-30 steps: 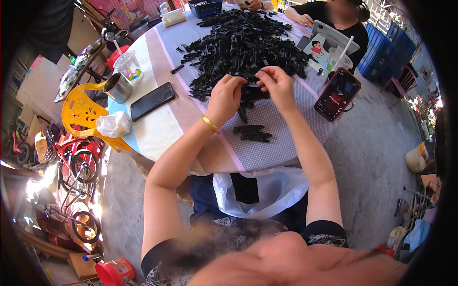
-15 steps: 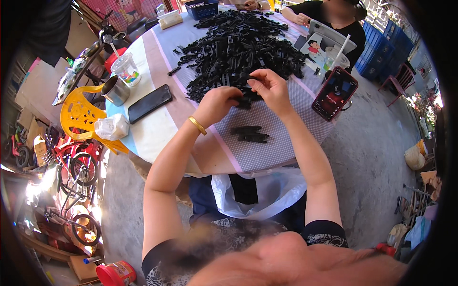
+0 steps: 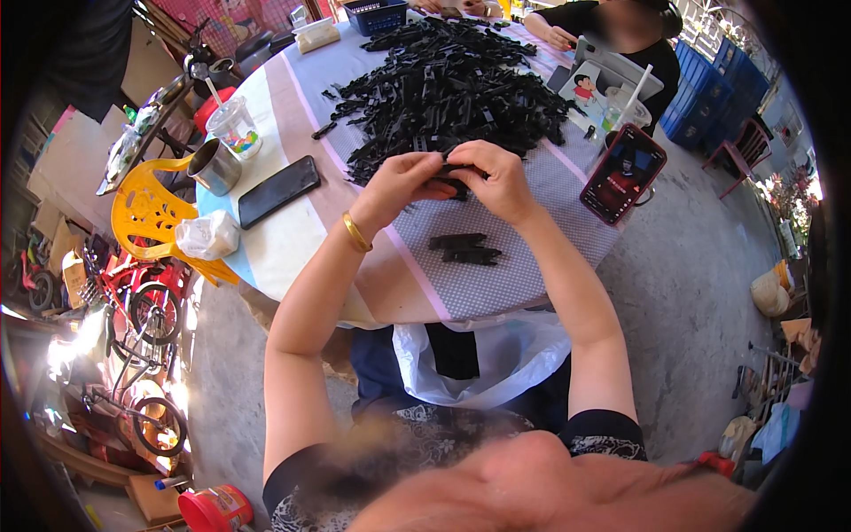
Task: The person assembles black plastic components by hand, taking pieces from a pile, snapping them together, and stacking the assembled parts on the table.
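My left hand (image 3: 401, 184) and my right hand (image 3: 498, 182) meet at the near edge of a big heap of black plastic pieces (image 3: 448, 84) on the round table. Between the fingertips of both hands is a slim black plastic piece (image 3: 455, 170), mostly covered by my fingers. Both hands are closed on it. More dark pieces show just under the left fingers. On the cloth closer to me lies a small group of similar black pieces (image 3: 465, 250), apart from the heap. A white plastic bag (image 3: 541, 350) hangs open at my lap, below the table edge.
Left on the striped cloth (image 3: 310, 257) are a dark phone (image 3: 279, 191), a metal cup (image 3: 214, 168), a plastic cup (image 3: 234, 129) and a crumpled white bag (image 3: 208, 236). A lit phone (image 3: 623, 174) stands at right. Across the table a person (image 3: 620, 44) sits near a tablet.
My hands have come together. The right one moved slightly down and left, and the left fingers rose to join it on the black plastic piece.
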